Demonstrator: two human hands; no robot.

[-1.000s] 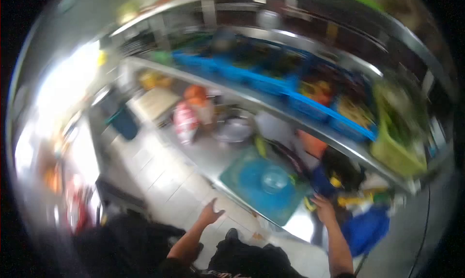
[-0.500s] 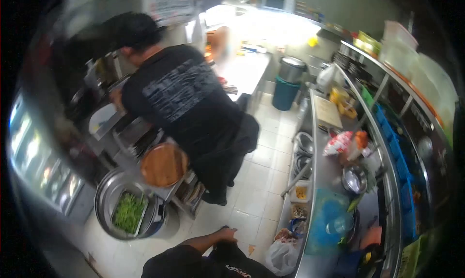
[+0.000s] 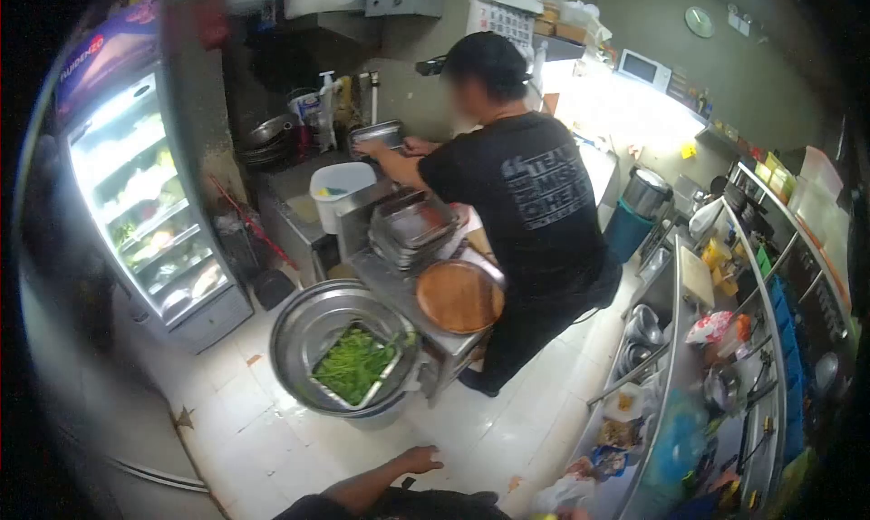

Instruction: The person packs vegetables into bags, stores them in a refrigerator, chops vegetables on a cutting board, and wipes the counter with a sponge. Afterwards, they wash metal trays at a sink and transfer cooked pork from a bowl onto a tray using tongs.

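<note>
My left hand (image 3: 417, 460) is at the bottom centre, with the bare forearm coming out of a dark sleeve. Its fingers look loosely stretched, and nothing shows in them. White floor tiles lie beneath it. My right hand is out of sight. Nearest to my left hand is a wide round metal basin (image 3: 294, 375) resting on a bucket-like base. Inside the basin sits a rectangular metal tray (image 3: 381, 389) of green leaves (image 3: 352, 361). A round wooden board (image 3: 460, 295) rests on the counter just behind the basin.
A co-worker in a black shirt (image 3: 544, 189) stands at the counter, holding a metal tray (image 3: 385, 137). Stacked metal pans (image 3: 412, 226) and a white bin (image 3: 343, 185) are close by. A lit glass-door fridge (image 3: 154, 212) stands left; a crowded steel shelf (image 3: 671, 339) runs along the right.
My view has turned left, so the basin, board and co-worker sit further right and the fridge shows fully. The co-worker's hands and metal tray have come into sight. My left hand stays low, without anything visible in it.
</note>
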